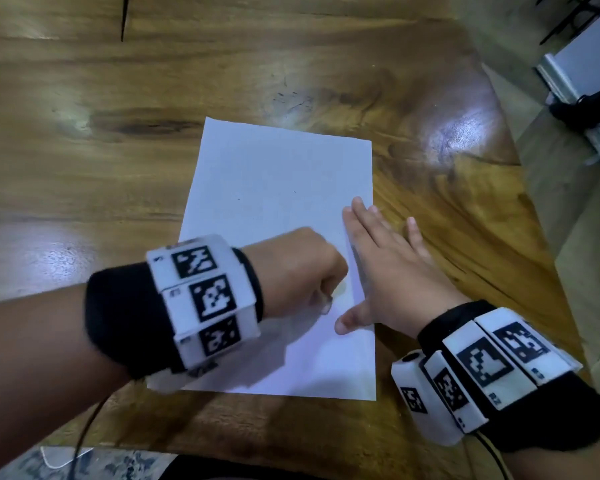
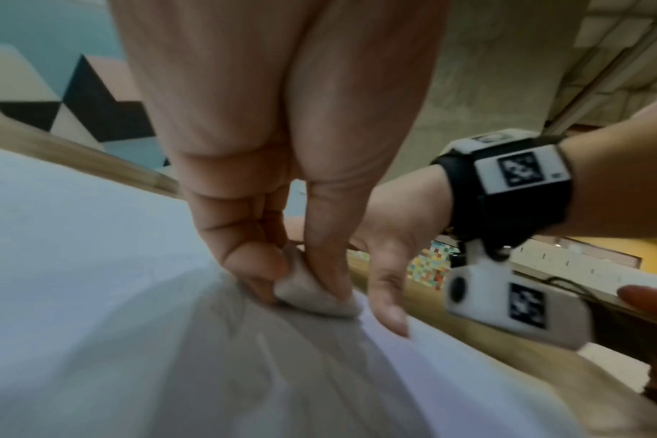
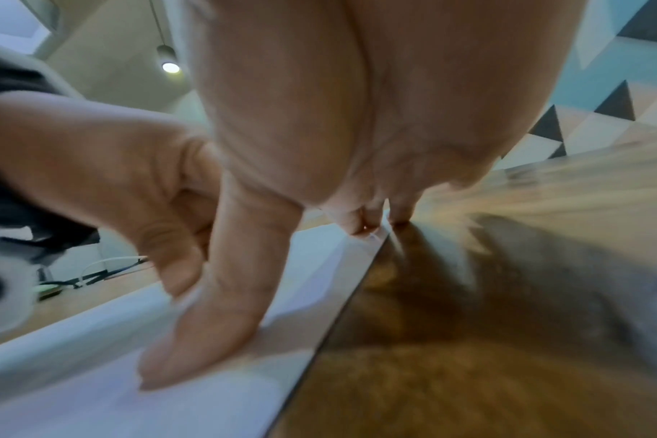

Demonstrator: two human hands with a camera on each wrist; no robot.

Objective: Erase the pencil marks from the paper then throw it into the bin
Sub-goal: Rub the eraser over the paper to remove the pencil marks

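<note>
Paper (image 1: 278,188) flat | left hand (image 1: 302,268) pinches eraser (image 2: 315,292) | right hand (image 1: 385,268) presses edge

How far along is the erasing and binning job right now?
Done: most of the paper looks clean, only faint specks showing. In hand: the left hand pinches the eraser against the sheet while the right hand lies flat on its edge. Left: finishing, then binning the paper; no bin in view.

Paper (image 1: 274,188) on table (image 1: 84,116) — both hands atop.
</note>
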